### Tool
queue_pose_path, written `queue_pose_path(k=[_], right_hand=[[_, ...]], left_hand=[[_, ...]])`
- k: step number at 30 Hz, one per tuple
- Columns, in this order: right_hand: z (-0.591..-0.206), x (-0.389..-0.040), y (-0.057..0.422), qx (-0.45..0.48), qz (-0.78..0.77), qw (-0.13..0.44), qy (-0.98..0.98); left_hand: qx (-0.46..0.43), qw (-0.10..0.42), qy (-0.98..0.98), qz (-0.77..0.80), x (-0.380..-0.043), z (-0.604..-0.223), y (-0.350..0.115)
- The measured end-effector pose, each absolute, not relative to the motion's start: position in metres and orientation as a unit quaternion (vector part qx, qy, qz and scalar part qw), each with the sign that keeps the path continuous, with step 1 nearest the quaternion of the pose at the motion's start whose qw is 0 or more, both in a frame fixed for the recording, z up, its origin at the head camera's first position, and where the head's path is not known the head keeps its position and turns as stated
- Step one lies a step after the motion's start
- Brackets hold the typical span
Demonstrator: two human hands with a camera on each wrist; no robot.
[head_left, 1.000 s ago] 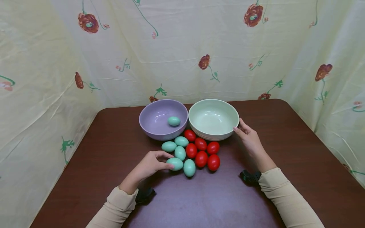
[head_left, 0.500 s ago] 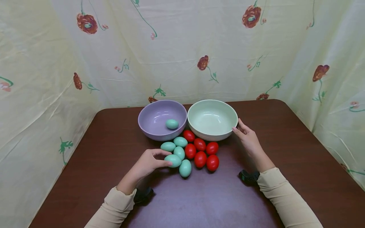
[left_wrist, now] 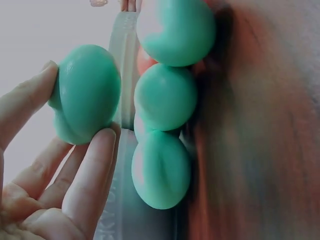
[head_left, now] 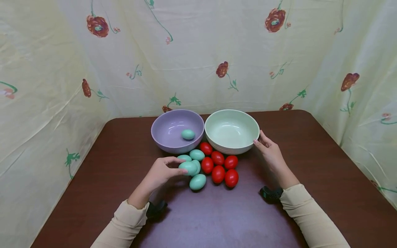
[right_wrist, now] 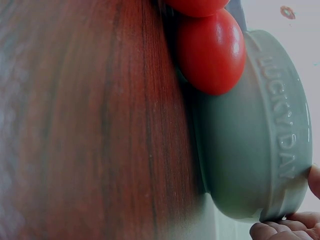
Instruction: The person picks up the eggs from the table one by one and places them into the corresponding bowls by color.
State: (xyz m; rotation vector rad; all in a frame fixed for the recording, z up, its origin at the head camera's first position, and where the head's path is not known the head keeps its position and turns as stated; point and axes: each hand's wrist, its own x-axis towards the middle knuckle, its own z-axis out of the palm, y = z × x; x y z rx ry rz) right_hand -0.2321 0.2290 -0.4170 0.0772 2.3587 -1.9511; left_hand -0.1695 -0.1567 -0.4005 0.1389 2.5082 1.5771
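In the head view my left hand (head_left: 162, 173) pinches a green egg (head_left: 187, 168) between thumb and fingers. The left wrist view shows this held egg (left_wrist: 89, 92) raised apart from the other green eggs (left_wrist: 165, 97). Several green eggs (head_left: 197, 182) lie loose on the table beneath and beside it. To their right sits a group of red eggs (head_left: 218, 174). My right hand (head_left: 271, 153) holds the right side of the pale green bowl (head_left: 231, 146), thumb near the rim and fingers curled against the outer wall. No eggs lie inside that bowl.
Touching or nearly touching the pale green bowl on its left is a purple bowl (head_left: 164, 139) with one green egg (head_left: 188, 134) in it. The dark wooden table (head_left: 217, 217) reaches a flowered curtain (head_left: 186, 79) at the back and sides.
My left hand has lifted its green egg off the table, slightly up and away. The nearest green egg has rolled left and turned. My right hand stays on the bowl.
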Motion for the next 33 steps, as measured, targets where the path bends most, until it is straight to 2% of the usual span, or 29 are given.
queue_pose_path(k=[17,33], right_hand=[[-0.419,-0.232,0.23,0.018,-0.636,0.032,0.77],[-0.419,-0.233,0.231,0.015,-0.636,0.03,0.771]], left_hand=[[0.017,0.042,0.847,0.529,-0.184,-0.382,-0.16],[0.016,0.035,0.84,0.542,-0.199,-0.363,-0.16]])
